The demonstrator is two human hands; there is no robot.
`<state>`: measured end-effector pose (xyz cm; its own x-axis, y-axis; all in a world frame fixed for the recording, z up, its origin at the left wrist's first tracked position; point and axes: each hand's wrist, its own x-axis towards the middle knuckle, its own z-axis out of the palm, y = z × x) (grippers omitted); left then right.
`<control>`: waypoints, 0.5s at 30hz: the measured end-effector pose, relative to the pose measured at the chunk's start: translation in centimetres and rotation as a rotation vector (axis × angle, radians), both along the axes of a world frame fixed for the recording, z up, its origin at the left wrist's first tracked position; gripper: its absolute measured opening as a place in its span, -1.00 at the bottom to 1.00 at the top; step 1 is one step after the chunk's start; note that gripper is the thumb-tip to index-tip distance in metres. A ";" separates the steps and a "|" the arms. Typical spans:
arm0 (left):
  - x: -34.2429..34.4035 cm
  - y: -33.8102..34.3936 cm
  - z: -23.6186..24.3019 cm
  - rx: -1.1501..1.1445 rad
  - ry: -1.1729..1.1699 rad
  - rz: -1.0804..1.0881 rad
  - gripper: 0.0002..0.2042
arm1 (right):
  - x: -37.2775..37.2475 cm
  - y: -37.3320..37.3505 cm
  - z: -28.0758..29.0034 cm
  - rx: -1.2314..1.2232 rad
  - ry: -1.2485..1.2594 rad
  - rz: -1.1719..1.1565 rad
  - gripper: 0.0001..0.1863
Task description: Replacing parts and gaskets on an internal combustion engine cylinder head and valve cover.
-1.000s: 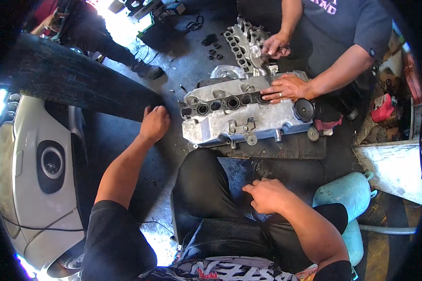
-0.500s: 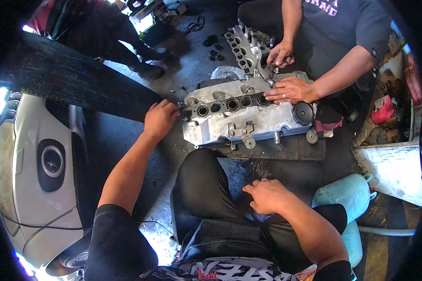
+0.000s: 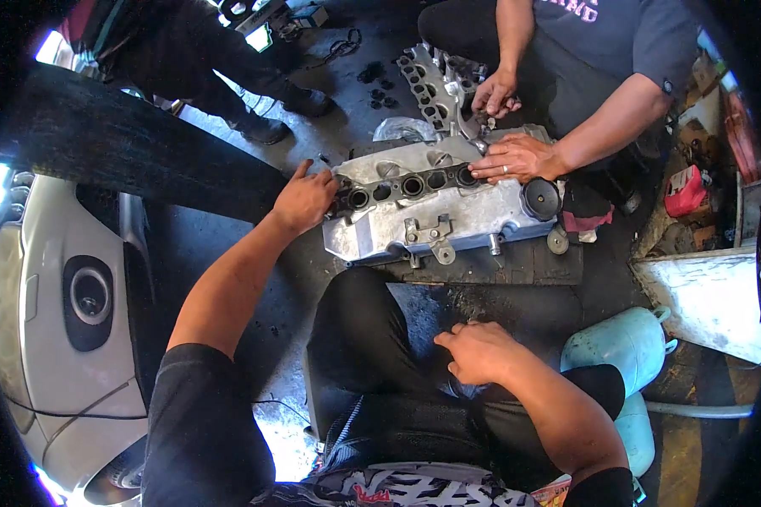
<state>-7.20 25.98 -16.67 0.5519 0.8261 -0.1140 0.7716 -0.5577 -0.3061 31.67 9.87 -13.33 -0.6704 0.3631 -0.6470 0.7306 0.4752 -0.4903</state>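
Note:
My left hand (image 3: 306, 197) is at the left end of an aluminium engine part (image 3: 435, 228), touching beside the dark gasket strip (image 3: 383, 192) on it, index finger raised and apart; its thumb is hidden. My right hand (image 3: 475, 351) rests over my lap, empty, index finger out and the others loosely bent. Across from me a co-worker's hand (image 3: 520, 159) presses on the gasket's right part, while their other hand (image 3: 497, 95) fingers a small metal piece near an upright-lying manifold (image 3: 427, 84).
A dark column-like beam (image 3: 144, 144) crosses at left above a white car bumper (image 3: 76, 355). Another person's legs (image 3: 254, 101) stand behind it. Pale teal cylinders (image 3: 617, 346), a metal bin (image 3: 702, 300) and a pink item (image 3: 685, 193) are at right. Small black rings (image 3: 379, 93) lie on the floor.
My left hand has moved up and right from beside the beam onto the engine part's left end. My right hand has stayed put.

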 end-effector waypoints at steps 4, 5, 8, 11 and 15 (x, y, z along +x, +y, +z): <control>0.4 -0.4 0.4 -0.014 0.017 0.021 -0.83 | 0.1 -0.1 -0.2 -0.009 -0.004 -0.002 -0.37; 0.5 -0.5 0.2 -0.005 0.040 0.051 -0.83 | 0.0 -0.2 -0.3 -0.003 0.000 -0.005 -0.38; 0.5 -0.8 0.2 0.013 0.058 0.082 -0.83 | 0.1 -0.3 -0.2 0.012 0.008 -0.012 -0.38; 0.3 -0.9 0.0 0.013 0.043 0.100 -0.83 | 0.1 -0.4 -0.2 0.006 0.007 -0.008 -0.38; 0.0 -1.3 -0.1 -0.044 -0.002 0.166 -0.82 | 0.5 -0.5 -0.3 0.046 0.056 -0.028 -0.47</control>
<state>-7.23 24.67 -16.75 0.4082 0.9003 -0.1509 0.8550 -0.4349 -0.2824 32.22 9.33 -13.62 -0.6943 0.4106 -0.5910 0.7159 0.4784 -0.5087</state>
